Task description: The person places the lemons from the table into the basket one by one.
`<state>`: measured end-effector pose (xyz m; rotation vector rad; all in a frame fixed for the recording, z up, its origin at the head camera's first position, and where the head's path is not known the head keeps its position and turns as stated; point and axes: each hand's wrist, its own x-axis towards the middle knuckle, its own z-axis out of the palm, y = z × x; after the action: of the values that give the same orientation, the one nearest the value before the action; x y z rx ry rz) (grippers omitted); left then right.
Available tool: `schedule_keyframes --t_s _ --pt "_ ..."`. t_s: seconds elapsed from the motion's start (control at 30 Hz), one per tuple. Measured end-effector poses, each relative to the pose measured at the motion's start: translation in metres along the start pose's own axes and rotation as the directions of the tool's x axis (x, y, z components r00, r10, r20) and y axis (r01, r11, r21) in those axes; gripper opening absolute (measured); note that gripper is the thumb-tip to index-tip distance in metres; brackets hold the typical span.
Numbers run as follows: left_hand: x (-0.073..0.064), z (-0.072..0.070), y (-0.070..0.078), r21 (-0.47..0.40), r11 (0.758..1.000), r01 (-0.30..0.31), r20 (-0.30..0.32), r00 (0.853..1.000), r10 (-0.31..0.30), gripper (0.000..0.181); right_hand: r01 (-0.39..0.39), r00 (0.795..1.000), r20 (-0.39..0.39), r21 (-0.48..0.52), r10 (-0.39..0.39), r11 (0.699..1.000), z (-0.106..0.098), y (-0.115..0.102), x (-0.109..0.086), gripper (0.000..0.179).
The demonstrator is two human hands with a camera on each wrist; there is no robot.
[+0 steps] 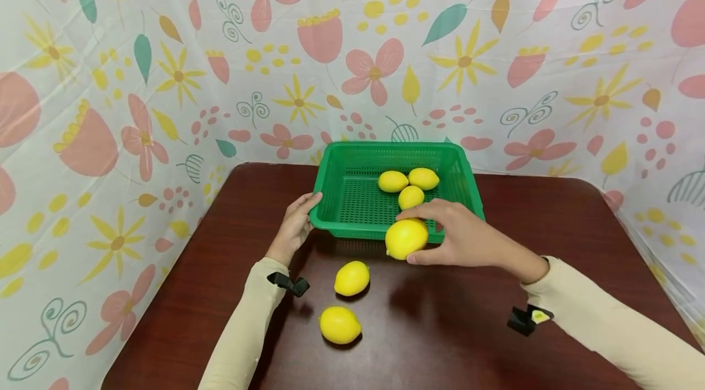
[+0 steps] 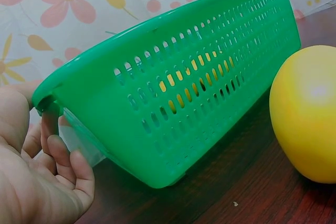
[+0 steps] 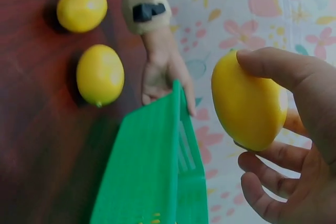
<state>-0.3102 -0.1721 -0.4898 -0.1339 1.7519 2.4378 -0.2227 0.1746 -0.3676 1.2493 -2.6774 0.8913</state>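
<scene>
A green plastic basket [image 1: 352, 232] with slotted walls stands on the dark table, and three lemons [image 1: 393, 182] lie inside toward its right. My left hand [image 1: 294, 228] grips the basket's left front rim, thumb on top and fingers beneath, as the left wrist view shows. Between the thumb and fingers of my right hand [image 1: 462, 234] is another lemon [image 1: 406, 239], held above the table just in front of the basket's front wall. Two more lemons sit on the table, one nearer the basket [image 1: 352, 278] and one closer to me [image 1: 339, 325].
The brown wooden table [image 1: 451, 341] meets a floral cloth backdrop [image 1: 352, 71] behind the basket and along the left side. Black straps [image 1: 289, 283] sit on both sleeves.
</scene>
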Motion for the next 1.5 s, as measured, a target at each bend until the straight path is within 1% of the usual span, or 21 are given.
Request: schedule_keyframes --t_s 0.1,0.27,0.4,0.57,0.73,0.87,1.1,1.33,1.5 --pt "0.000 0.000 0.001 -0.001 1.000 -0.003 0.000 1.000 0.003 0.040 0.022 1.000 0.012 0.002 -0.022 1.000 -0.007 0.009 0.008 0.060" --pt "0.000 0.000 0.001 -0.020 1.000 0.003 -0.010 1.000 -0.003 0.036 0.055 0.997 0.059 0.007 -0.055 0.998 -0.016 0.024 0.022 0.060" --pt "0.001 -0.001 0.000 -0.026 1.000 0.014 -0.010 1.000 -0.014 0.041 0.077 0.993 0.090 0.037 -0.080 0.996 -0.022 0.037 0.033 0.059" --pt "0.002 -0.002 0.000 -0.026 0.999 0.024 -0.004 1.000 -0.024 0.045 0.066 0.986 0.146 0.060 -0.074 0.996 -0.030 0.054 0.050 0.059" --pt "0.002 -0.001 0.000 -0.028 0.999 0.019 -0.008 1.000 -0.019 0.038 0.037 0.978 0.203 0.071 -0.051 0.997 -0.033 0.070 0.067 0.062" --pt "0.002 -0.001 0.000 -0.024 0.999 0.029 -0.004 1.000 -0.029 0.038 0.006 0.973 0.230 0.066 -0.022 0.998 -0.034 0.082 0.077 0.063" --pt "0.003 -0.006 0.000 -0.015 1.000 0.016 0.012 1.000 -0.016 0.049 -0.038 0.960 0.280 0.060 0.020 0.997 -0.028 0.101 0.097 0.062" --pt "0.004 -0.007 -0.001 -0.019 1.000 0.015 0.012 1.000 -0.015 0.045 -0.063 0.941 0.335 0.045 0.045 0.997 -0.020 0.118 0.110 0.067" --pt "0.005 -0.007 -0.002 -0.013 1.000 0.005 0.021 1.000 -0.005 0.040 -0.067 0.937 0.346 0.045 0.048 0.997 -0.014 0.129 0.120 0.066"
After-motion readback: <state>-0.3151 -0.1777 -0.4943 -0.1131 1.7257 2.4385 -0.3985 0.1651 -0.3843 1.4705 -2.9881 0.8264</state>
